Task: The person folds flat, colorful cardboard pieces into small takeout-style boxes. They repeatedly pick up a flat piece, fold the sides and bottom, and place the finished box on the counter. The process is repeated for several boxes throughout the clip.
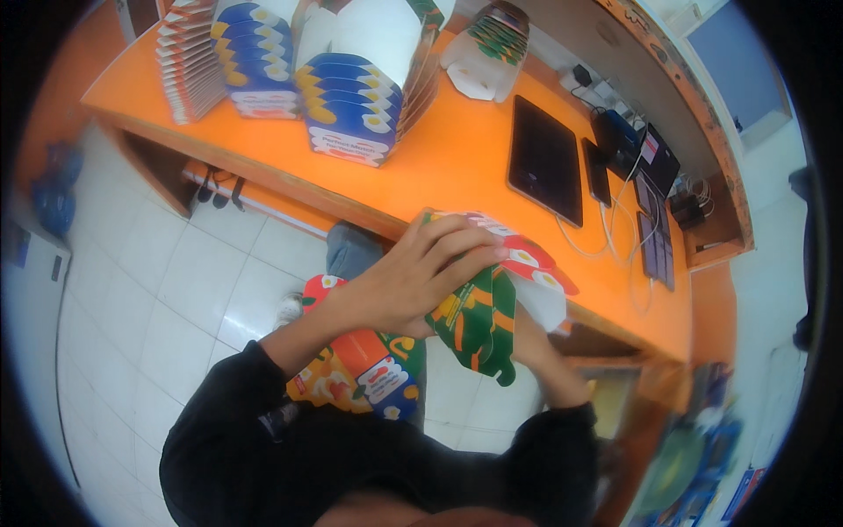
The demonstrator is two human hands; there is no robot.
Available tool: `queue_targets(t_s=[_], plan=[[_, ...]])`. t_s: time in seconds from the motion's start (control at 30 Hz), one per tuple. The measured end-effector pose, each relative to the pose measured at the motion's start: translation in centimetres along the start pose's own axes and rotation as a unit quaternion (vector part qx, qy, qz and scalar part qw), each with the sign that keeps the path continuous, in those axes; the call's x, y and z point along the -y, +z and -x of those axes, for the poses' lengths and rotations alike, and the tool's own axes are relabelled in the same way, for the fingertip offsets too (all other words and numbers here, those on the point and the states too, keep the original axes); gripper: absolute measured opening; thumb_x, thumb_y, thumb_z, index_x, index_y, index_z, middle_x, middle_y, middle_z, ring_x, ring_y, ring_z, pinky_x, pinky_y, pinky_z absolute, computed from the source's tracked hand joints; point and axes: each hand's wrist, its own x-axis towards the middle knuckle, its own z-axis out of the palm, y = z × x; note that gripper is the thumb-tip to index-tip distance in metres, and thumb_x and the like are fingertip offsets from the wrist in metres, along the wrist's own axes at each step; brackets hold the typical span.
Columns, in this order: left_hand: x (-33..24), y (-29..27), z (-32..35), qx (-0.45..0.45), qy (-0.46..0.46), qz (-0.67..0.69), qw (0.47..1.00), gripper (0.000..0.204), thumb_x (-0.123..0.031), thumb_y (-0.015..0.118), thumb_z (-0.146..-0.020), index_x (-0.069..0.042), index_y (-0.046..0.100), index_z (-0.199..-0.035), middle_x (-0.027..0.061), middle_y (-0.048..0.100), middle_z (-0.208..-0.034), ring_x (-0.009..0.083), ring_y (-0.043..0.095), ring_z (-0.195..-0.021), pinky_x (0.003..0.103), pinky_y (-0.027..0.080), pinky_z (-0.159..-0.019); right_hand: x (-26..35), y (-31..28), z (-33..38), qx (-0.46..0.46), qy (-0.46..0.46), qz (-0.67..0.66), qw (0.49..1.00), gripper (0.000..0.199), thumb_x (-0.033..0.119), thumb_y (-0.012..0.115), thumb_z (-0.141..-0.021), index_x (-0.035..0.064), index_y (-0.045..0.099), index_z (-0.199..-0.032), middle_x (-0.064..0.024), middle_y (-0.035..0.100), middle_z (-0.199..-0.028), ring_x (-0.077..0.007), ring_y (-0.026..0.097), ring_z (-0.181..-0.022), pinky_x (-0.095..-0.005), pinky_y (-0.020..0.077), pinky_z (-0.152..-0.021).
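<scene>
My left hand (430,270) lies over a printed cardboard food box (474,321), its fingers curled across the top and pressing on it. Green and orange panels face me, while red flaps with egg pictures and a white inner side show at the right. Behind that box my right hand (525,341) reaches up against its underside or far side; its fingers are hidden. Colourful flat cardboard cartons (373,376) rest on my lap, below my left forearm.
On the orange counter (457,180) stand nested blue-and-white boxes (351,114), further stacks (255,66) to their left and a green-banded stack (492,53) at the back. A black tablet (546,161), several phones (654,237) and white cables lie at the right.
</scene>
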Motion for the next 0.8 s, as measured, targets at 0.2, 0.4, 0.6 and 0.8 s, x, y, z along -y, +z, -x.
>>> queue_targets(t_s=[0.2,0.4,0.6,0.8], plan=[[-0.4,0.4,0.2,0.022,-0.003,-0.024,0.999,0.119,-0.014,0.087,-0.035,-0.018,0.03,-0.14,0.0084,0.033,-0.136,0.0343,0.028,-0.13,0.059,0.028,-0.102,-1.0,0.2,0.5,0.047,0.083,-0.024,0.995,0.046,0.018,0.069,-0.075,0.0002,0.049,-0.112,-0.0197,0.058,-0.106,-0.0374,0.057,-0.097,-0.0419,0.0472,-0.08],[-0.1,0.1,0.3,0.011,0.059,-0.072,0.996,0.116,-0.013,0.084,-0.037,-0.032,0.033,-0.139,0.0082,0.033,-0.136,0.0354,0.03,-0.129,0.057,0.03,-0.101,-0.8,0.2,0.1,0.026,0.022,0.012,0.999,0.051,0.016,0.068,-0.077,0.003,0.048,-0.121,-0.0198,0.057,-0.111,-0.0372,0.056,-0.106,-0.041,0.0462,-0.087],[2.1,0.4,-1.0,-0.222,-0.033,0.05,0.973,0.114,-0.014,0.082,-0.046,-0.018,0.025,-0.145,0.018,0.035,-0.133,0.0384,0.039,-0.123,0.044,0.035,-0.102,1.5,-2.3,0.4,-0.27,-0.139,-0.11,0.946,0.033,0.007,0.061,-0.082,-0.0016,0.054,-0.113,-0.0188,0.059,-0.108,-0.0318,0.057,-0.106,-0.0373,0.0451,-0.092],[2.9,-0.1,-2.3,-0.233,-0.166,-0.023,0.958,0.109,-0.026,0.081,-0.069,0.005,0.009,-0.145,0.0288,0.017,-0.149,0.0444,0.022,-0.137,0.045,0.028,-0.108,0.8,-1.3,3.8,-0.448,-0.315,-0.321,0.773,0.008,0.007,0.055,-0.089,0.0001,0.055,-0.092,-0.017,0.064,-0.081,-0.0224,0.064,-0.072,-0.0358,0.0513,-0.071]])
